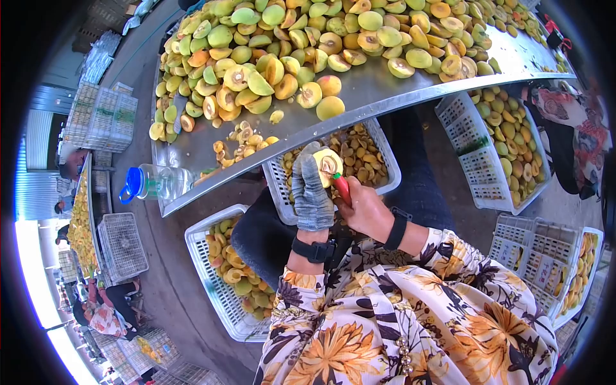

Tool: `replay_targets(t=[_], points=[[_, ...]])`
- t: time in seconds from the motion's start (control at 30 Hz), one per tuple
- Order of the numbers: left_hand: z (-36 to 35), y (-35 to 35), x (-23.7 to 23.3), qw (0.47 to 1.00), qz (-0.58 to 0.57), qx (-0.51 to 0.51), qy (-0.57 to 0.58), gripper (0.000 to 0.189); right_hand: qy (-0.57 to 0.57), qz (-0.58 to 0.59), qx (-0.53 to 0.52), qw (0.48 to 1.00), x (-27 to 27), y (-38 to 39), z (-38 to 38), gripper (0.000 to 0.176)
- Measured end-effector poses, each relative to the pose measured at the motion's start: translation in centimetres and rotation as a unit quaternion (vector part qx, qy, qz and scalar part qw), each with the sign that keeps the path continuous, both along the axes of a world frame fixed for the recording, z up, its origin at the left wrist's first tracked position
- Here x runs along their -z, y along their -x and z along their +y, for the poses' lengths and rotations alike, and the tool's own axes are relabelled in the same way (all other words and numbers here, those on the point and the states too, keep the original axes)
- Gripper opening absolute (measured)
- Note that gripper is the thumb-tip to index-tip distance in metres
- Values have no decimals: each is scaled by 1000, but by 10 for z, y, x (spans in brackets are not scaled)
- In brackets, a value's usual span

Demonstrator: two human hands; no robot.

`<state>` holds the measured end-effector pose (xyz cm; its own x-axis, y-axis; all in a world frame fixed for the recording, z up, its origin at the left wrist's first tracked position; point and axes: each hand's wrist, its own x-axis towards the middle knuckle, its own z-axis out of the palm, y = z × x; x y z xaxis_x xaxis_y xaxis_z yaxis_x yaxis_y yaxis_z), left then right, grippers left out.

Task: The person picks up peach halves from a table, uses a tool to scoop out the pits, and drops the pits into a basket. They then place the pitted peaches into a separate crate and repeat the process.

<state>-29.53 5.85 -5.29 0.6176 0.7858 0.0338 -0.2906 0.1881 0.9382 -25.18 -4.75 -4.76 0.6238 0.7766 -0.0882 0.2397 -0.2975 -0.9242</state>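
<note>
In my gloved left hand (311, 192) lies a halved yellow fruit (326, 158), peach-like, its cut face and brown pit hollow turned up. The grey knit glove wraps around its left side. My bare right hand (366, 212) is closed on a small red-handled knife (342, 190), whose green-collared tip touches the cut face; the blade itself is mostly hidden. Both hands are over a white crate (282, 192) of cut pieces and pits, just below the metal table's edge.
A heap of halved fruit (269, 64) covers much of the metal table (372, 93). A bottle with a blue cap (160, 183) lies at its left corner. Fruit-filled crates stand left (199, 256) and right (465, 147) of my legs. A person in patterned clothing (571, 122) is at right.
</note>
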Motion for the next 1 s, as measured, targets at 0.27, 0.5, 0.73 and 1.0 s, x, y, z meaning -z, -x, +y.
replay_targets(t=[0.27,0.5,0.73,1.0], points=[[9,3,-4,999,6,-37,40,39,10,7,-52,999,4,4,-1,25],[49,18,1,957,11,177,229,26,-6,-17,-136,991,10,2,6,28],[32,19,4,992,-17,25,125,27,-24,-64,-168,983,7,-6,6,20],[44,28,7,988,43,96,115,30,90,459,-224,855,-30,-10,7,11]])
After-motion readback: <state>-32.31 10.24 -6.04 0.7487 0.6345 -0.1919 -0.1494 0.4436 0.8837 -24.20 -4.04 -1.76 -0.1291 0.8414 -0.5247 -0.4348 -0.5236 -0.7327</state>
